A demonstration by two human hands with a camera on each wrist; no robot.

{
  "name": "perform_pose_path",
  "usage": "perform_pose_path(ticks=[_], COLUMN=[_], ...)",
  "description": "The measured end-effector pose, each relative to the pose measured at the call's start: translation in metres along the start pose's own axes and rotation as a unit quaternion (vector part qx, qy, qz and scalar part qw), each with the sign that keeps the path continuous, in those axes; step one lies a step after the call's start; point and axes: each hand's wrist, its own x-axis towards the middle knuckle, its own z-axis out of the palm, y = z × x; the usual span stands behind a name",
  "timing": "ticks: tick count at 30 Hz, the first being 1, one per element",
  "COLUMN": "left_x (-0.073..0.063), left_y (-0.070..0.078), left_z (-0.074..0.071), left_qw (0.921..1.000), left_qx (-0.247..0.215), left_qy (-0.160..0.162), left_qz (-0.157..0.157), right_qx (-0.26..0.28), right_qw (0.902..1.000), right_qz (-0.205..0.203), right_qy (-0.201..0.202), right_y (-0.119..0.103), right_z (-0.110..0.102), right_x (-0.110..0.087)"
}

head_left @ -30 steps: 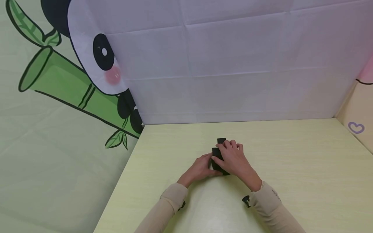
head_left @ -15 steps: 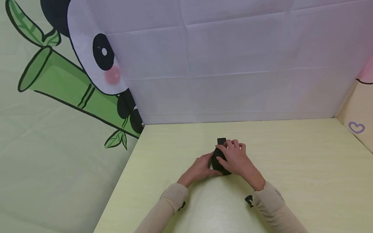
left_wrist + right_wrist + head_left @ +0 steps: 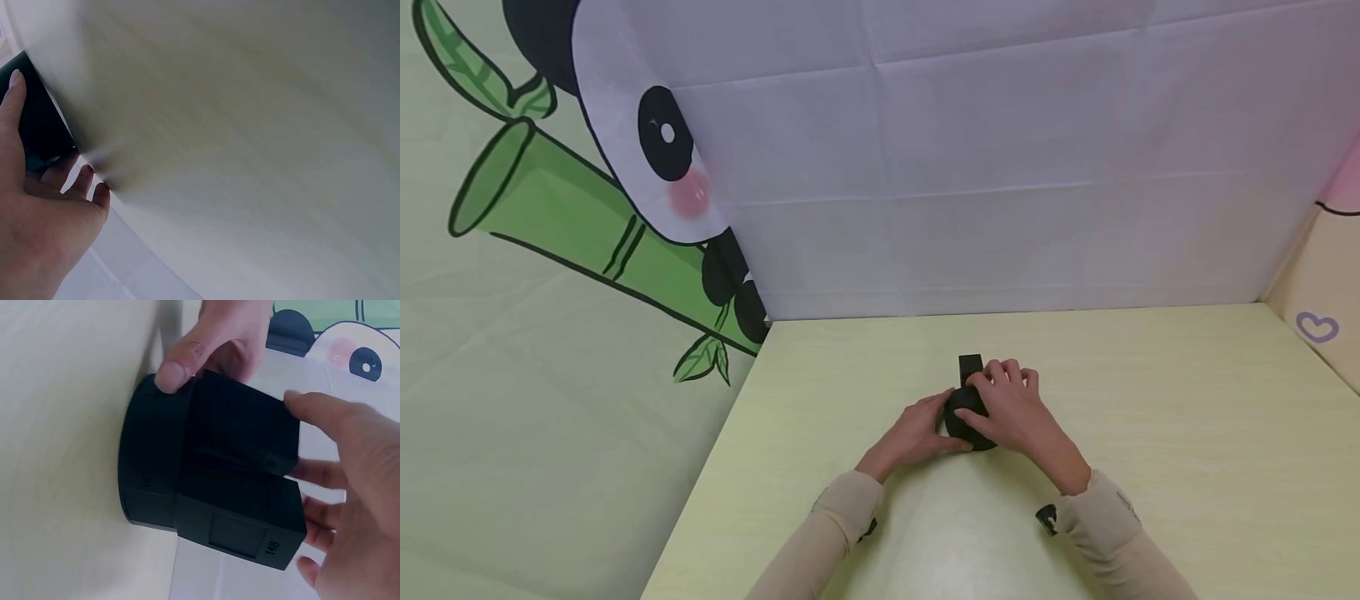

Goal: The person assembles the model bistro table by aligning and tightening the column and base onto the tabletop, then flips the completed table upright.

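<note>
In the head view a small group of black blocks stands on the pale table. The right wrist view shows a round-sided black block (image 3: pixel 150 462) with two rectangular black blocks beside it: one nearer my left thumb (image 3: pixel 244 419), the other marked "148" (image 3: pixel 240 525). My left hand (image 3: pixel 917 429) holds the round-sided block from the left, its thumb on the edge; the left wrist view shows a thumb and fingers at a black block (image 3: pixel 44 119). My right hand (image 3: pixel 1015 408) pinches the nearer rectangular block between thumb and index finger. The other right fingers curl near the "148" block.
A pale wood-grain table (image 3: pixel 1150 433) lies under the hands. Behind it hangs a white cloth (image 3: pixel 1000 208) with a printed panda and green bamboo (image 3: pixel 580 217) at the left. A dark clip-like device (image 3: pixel 1047 518) sits at the right cuff.
My right hand has shifted a little to the right, taking a black block's square end with it. More of the rounded black block now shows. The left hand stays almost in place.
</note>
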Motion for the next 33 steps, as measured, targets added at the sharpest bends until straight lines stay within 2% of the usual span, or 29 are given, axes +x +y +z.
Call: perform_pose_path(ticks=[4, 10, 15, 27, 33], left_x=[-0.0002, 0.0013, 0.0030, 0.0071, 0.0081], left_y=[0.0014, 0.0016, 0.0023, 0.0034, 0.0047], left_z=[-0.0008, -0.0005, -0.0005, 0.0016, 0.0015], left_qw=[0.9999, 1.0000, 1.0000, 0.9999, 0.9998], left_qx=[-0.005, 0.002, 0.006, 0.004, 0.007], left_qy=[-0.003, -0.001, 0.001, 0.000, 0.002], left_qz=[-0.008, -0.008, -0.007, -0.014, -0.020], right_qx=[-0.004, -0.003, -0.012, -0.016, -0.004], right_qw=[0.9999, 0.9998, 0.9995, 0.9996, 0.9999], right_qz=[0.005, -0.014, -0.013, -0.016, -0.016], right_qy=[0.011, 0.017, 0.028, 0.018, -0.001], right_y=[-0.0001, 0.0003, 0.0001, -0.0045, -0.0012], right_z=[0.0002, 0.0009, 0.0033, 0.0054, 0.0009], right_x=[-0.0014, -0.0047, -0.0059, -0.0075, -0.0091])
